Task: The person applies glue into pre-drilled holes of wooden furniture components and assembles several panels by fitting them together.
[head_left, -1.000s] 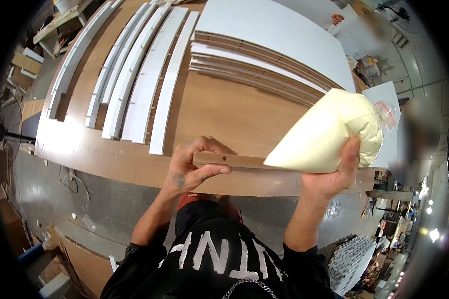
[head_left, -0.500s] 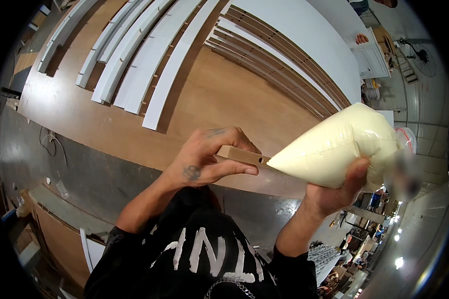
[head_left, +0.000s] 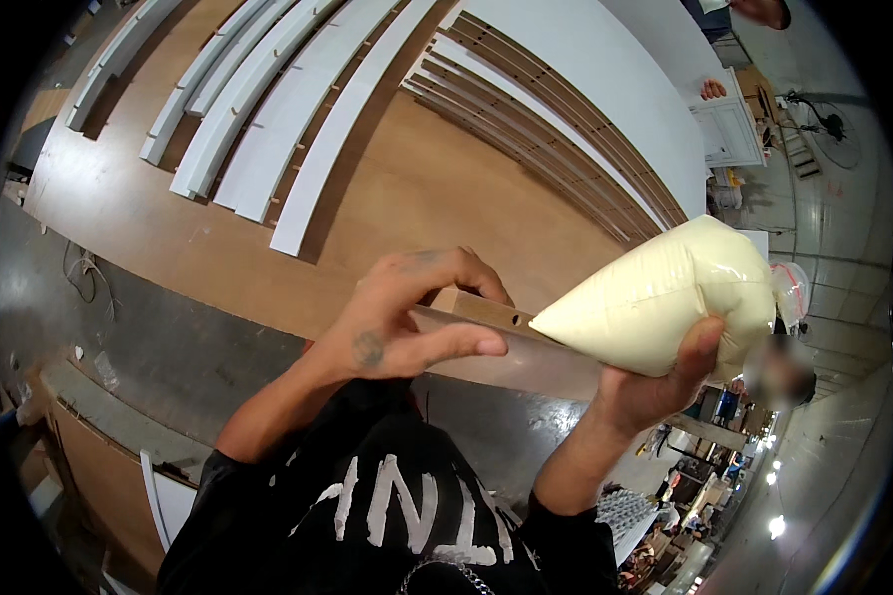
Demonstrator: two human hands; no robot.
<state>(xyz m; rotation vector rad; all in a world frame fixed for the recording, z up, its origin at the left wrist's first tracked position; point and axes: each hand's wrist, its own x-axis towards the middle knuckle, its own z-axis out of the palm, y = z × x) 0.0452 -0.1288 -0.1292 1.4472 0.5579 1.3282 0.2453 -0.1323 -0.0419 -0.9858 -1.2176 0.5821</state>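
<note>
My left hand holds a narrow wooden board at its end, fingers on the far side and thumb on the near side. A small round hole shows in the board's bare brown edge. My right hand grips a plump, clear plastic bag of pale yellow paste, its thumb pressed into the side. The bag tapers to a point aimed left, and this tip sits at the board's edge just right of the hole. Whether the tip touches the wood I cannot tell.
Several white panels with wooden dowels lie across the brown worktable at the left. Beside them are stacked strips with drilled brown edges and a large white panel. Other people stand at the far right; a fan is beyond.
The view has shifted slightly. My left thumb sits a little lower, and more of the surface below the board's drilled edge shows. The bag's tip stays just right of the hole.
</note>
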